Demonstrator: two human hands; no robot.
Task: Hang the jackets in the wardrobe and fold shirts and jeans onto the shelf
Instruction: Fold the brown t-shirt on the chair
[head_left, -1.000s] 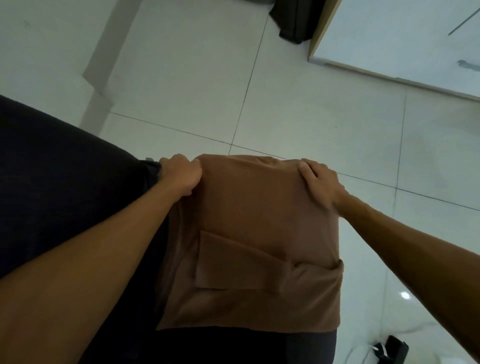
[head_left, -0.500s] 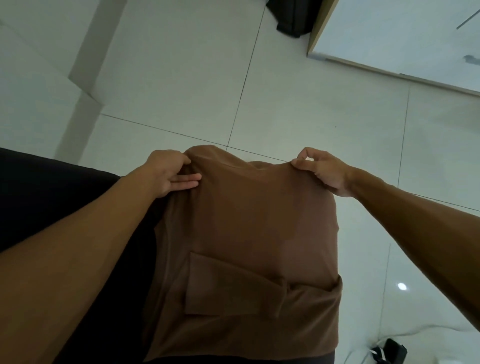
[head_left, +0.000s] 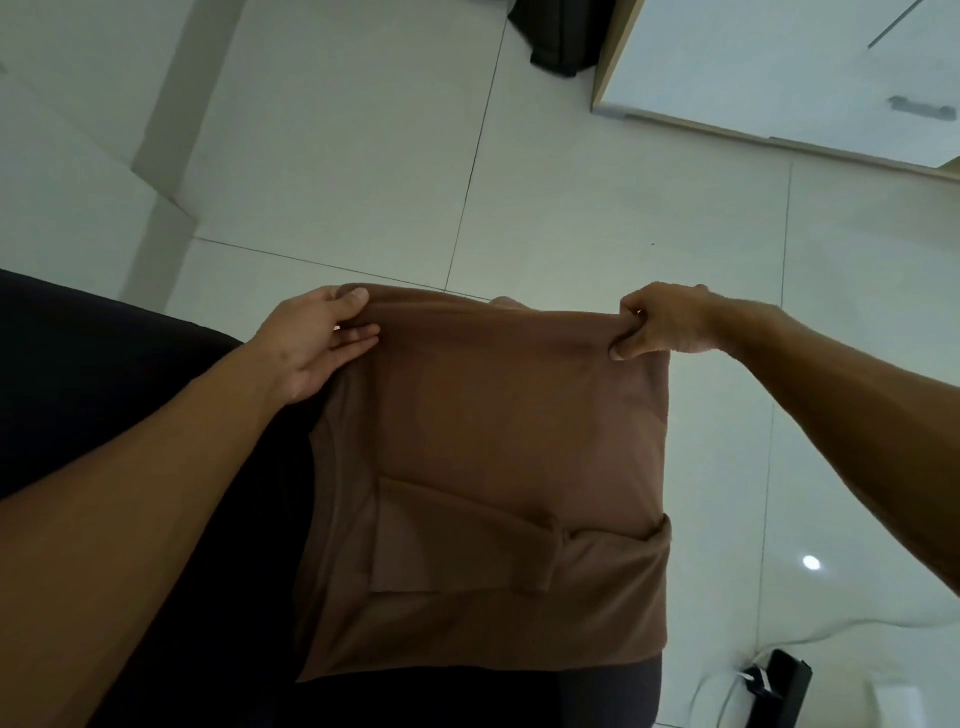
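Head view looks down on a fold in progress. At the left, a dark surface (head_left: 93, 374), perhaps a bed or sofa, carries the near part of a brown shirt (head_left: 493, 415). The left hand (head_left: 311, 343) grips the shirt's far left corner, thumb over the top edge and fingers (head_left: 358, 340) lying along the cloth beneath it. The shirt is already narrowed to a rectangle, with a sleeve flap folded across its lower half; its far edge is lifted clear and hangs over the floor (head_left: 597, 218). At the far right corner the right hand (head_left: 660, 325) pinches the cloth, fingers curled tight round a bunched fold.

The step in hand looks like the crosswise fold of the shirt. The next move probably calls for both hands to carry the lifted edge toward the near hem together, keeping it taut and level so the sleeve flap stays tucked. The white wardrobe (head_left: 779, 67) stands at the upper right; no shelf shows.
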